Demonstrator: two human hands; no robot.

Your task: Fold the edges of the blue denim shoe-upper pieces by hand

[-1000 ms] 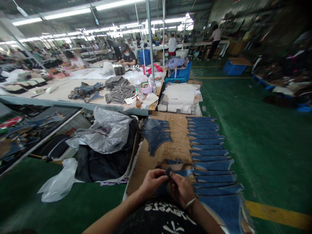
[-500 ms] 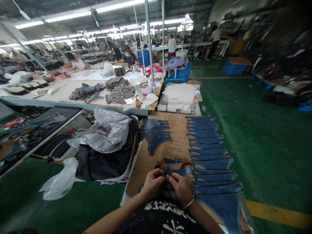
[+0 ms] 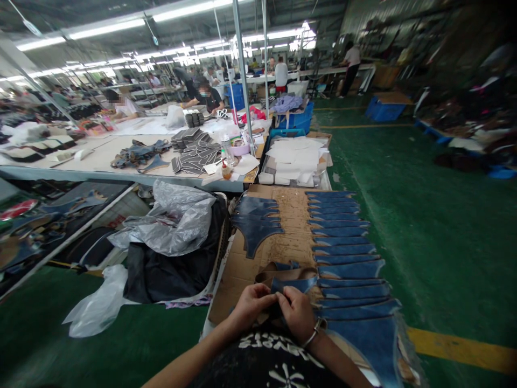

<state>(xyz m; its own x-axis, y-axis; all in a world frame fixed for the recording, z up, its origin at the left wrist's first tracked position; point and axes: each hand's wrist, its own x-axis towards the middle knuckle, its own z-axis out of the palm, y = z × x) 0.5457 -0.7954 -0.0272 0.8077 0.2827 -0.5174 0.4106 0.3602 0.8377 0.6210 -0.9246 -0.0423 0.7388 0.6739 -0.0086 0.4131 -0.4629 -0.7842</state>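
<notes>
Close to my body, my left hand (image 3: 249,307) and my right hand (image 3: 298,314) meet fingertip to fingertip. Both are closed in a pinch on a blue leather piece (image 3: 275,311), mostly hidden by the fingers and lying dark below them. Just beyond the hands are loose blue leather pieces (image 3: 297,283) with a brown underside showing. To the right runs a long overlapping row of blue leather pieces (image 3: 350,270). A smaller overlapping set of the same pieces (image 3: 258,230) lies at the upper left of the cardboard (image 3: 293,229).
Left of the cardboard stands a bin holding black cloth (image 3: 165,275) and a clear plastic bag (image 3: 181,215). Behind are a crate of white sheets (image 3: 297,156) and a long worktable (image 3: 97,156) with grey cut pieces (image 3: 197,151). People work farther back. Green floor (image 3: 436,242) lies right.
The pinched hands have dropped slightly toward my body, and the piece between them no longer sticks up above the fingertips. The view has shifted a little.
</notes>
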